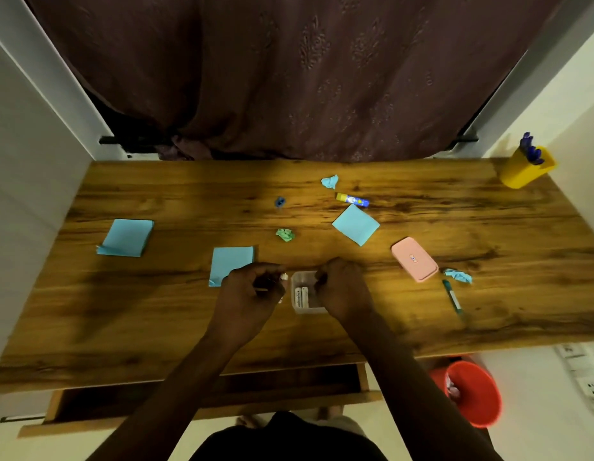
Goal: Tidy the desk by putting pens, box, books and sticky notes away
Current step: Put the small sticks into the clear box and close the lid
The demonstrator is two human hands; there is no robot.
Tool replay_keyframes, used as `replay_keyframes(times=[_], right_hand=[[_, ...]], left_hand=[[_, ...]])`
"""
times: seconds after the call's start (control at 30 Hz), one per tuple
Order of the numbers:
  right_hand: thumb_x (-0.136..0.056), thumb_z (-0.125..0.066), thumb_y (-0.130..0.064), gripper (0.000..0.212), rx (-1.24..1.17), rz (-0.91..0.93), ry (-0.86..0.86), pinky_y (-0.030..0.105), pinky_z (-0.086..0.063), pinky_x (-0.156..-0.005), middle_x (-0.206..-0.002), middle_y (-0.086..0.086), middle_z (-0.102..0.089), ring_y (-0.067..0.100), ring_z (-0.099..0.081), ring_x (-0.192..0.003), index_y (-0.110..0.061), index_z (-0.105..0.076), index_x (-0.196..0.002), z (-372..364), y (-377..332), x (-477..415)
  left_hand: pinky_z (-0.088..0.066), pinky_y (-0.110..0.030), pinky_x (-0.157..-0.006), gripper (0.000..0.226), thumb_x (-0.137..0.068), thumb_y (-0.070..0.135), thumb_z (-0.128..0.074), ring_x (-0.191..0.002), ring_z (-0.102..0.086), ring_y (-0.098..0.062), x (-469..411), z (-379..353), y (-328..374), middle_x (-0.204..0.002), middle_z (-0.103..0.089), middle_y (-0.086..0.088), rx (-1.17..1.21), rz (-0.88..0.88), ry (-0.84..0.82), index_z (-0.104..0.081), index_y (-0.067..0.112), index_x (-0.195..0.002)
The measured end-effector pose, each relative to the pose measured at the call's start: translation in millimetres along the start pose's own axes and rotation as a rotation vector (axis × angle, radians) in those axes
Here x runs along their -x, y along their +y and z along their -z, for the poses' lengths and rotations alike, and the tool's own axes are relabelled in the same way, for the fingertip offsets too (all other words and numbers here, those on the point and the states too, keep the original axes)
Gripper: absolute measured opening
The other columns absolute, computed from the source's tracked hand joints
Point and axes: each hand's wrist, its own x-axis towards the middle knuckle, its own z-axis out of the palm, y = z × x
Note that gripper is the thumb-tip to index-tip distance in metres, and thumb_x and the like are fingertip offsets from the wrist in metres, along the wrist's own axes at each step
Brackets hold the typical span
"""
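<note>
Two hands work at a small clear box (304,292) near the table's (488,327) front edge. The right hand (343,289) grips the box's 3 o'clock wall, its fingers curled over the rim. The left hand (252,294), at the box's 9 o'clock, pinches a thin item too dim to identify. Judging by this, small items are being loaded into the box; next comes lowering that item beside the white pieces inside. Blue sticky-note pads (127,237) lie toward 10 o'clock, a pen (452,297) at 3 o'clock. Fingertips are shadowed, and an open drawer (202,394) below is partly hidden by the arms.
</note>
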Motion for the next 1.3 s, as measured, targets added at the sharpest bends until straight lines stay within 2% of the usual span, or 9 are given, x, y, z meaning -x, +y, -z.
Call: replay_keyframes(times=[0.1, 0.17, 0.23, 0.33, 0.43, 0.57, 0.77, 1.0, 1.3], right_hand=[[-0.081, -0.074, -0.011, 0.009, -0.117, 0.073, 0.040, 0.021, -0.045, -0.067, -0.085, 0.006, -0.079, 0.017, -0.071, -0.073, -0.007, -0.080, -0.085, 16, 3, 1], [-0.082, -0.072, -0.006, 0.009, -0.213, 0.113, 0.045, 0.022, -0.048, -0.066, -0.077, 0.003, -0.078, 0.012, -0.069, -0.067, -0.010, -0.080, -0.079, 27, 4, 3], [-0.082, -0.075, -0.005, 0.014, -0.430, 0.037, -0.036, 0.032, -0.061, -0.078, -0.085, -0.001, -0.079, 0.013, -0.075, -0.078, -0.014, -0.082, -0.091, 39, 5, 5], [-0.081, -0.080, -0.003, 0.027, -0.716, -0.034, -0.242, 0.042, -0.063, -0.084, -0.095, 0.002, -0.080, 0.018, -0.077, -0.088, -0.012, -0.079, -0.106, 51, 2, 11], [-0.080, -0.083, -0.010, 0.029, -0.635, 0.105, -0.290, 0.038, -0.063, -0.083, -0.095, 0.001, -0.080, 0.017, -0.077, -0.088, -0.014, -0.078, -0.108, 51, 1, 17], [-0.079, -0.084, -0.020, 0.022, -0.507, 0.080, -0.237, 0.042, -0.063, -0.079, -0.089, 0.000, -0.080, 0.015, -0.077, -0.081, -0.013, -0.080, -0.099, 42, 7, 13], [-0.081, -0.080, -0.032, 0.030, 0.007, 0.080, -0.096, 0.025, -0.045, -0.063, -0.093, 0.009, -0.076, 0.023, -0.072, -0.083, -0.004, -0.075, -0.092, 5, 12, 0], [-0.088, -0.075, -0.024, 0.037, 0.066, 0.049, -0.095, 0.034, -0.048, -0.092, -0.120, 0.015, -0.068, 0.031, -0.065, -0.112, -0.002, -0.065, -0.116, -7, 0, -6], [-0.081, -0.074, -0.024, 0.020, -0.042, 0.013, -0.041, 0.035, -0.059, -0.078, -0.095, 0.007, -0.078, 0.025, -0.073, -0.088, -0.010, -0.078, -0.094, 10, 6, -5]], left_hand=[[-0.060, -0.025, -0.083, 0.024, -0.085, 0.014, -0.079, -0.089, -0.070, 0.003, -4, 0, 0, -0.094, -0.075, 0.017, 0.024, 0.021, -0.011, -0.077, 0.025, -0.107], [-0.062, -0.034, -0.081, 0.022, -0.084, 0.014, -0.080, -0.086, -0.072, -0.002, -9, -3, 1, -0.091, -0.077, 0.012, 0.071, 0.049, -0.017, -0.078, 0.022, -0.105], [-0.063, -0.042, -0.078, 0.021, -0.082, 0.014, -0.082, -0.083, -0.074, -0.009, -13, -8, 4, -0.089, -0.077, 0.008, 0.121, 0.061, -0.010, -0.078, 0.020, -0.102], [-0.064, -0.043, -0.074, 0.020, -0.081, 0.013, -0.083, -0.079, -0.075, -0.014, -19, -19, 10, -0.086, -0.077, 0.003, 0.172, 0.067, -0.023, -0.078, 0.018, -0.099], [-0.063, -0.036, -0.077, 0.016, -0.083, 0.022, -0.082, -0.083, -0.073, -0.007, -24, -31, 14, -0.088, -0.077, 0.010, 0.122, 0.031, -0.044, -0.079, 0.023, -0.099], [-0.061, -0.031, -0.081, 0.009, -0.086, 0.026, -0.079, -0.084, -0.071, -0.002, -28, -37, 12, -0.087, -0.076, 0.016, 0.081, 0.031, -0.065, -0.080, 0.029, -0.095], [-0.062, -0.047, -0.084, 0.007, -0.086, 0.024, -0.078, -0.083, -0.075, -0.011, -28, -33, 1, -0.085, -0.077, 0.010, 0.104, 0.089, -0.041, -0.078, 0.028, -0.092], [-0.062, -0.049, -0.082, 0.011, -0.085, 0.023, -0.075, -0.085, -0.075, -0.014, -23, -27, -7, -0.085, -0.077, 0.009, 0.123, 0.092, -0.052, -0.077, 0.031, -0.091], [-0.062, -0.050, -0.081, 0.013, -0.086, 0.019, -0.074, -0.084, -0.075, -0.014, -22, -23, -8, -0.087, -0.077, 0.009, 0.137, 0.082, -0.060, -0.078, 0.031, -0.089]])
